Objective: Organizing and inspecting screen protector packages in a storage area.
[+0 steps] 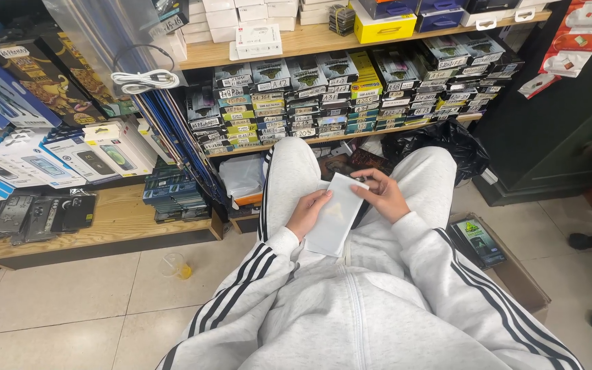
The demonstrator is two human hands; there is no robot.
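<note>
Before me stands a long wooden shelf crammed with stacked flat boxes of phone accessories, and a lower wooden shelf carries dark phone cases. I sit in a pale grey tracksuit with black stripes, knees towards the shelves. Across my lap lies a flat, pale, rectangular packet, tilted. My left hand grips its left edge, fingers curled onto it. My right hand pinches its upper right corner. I judge I am at the opening step; the corner wants a firm pinch while the left hand steadies the packet.
</note>
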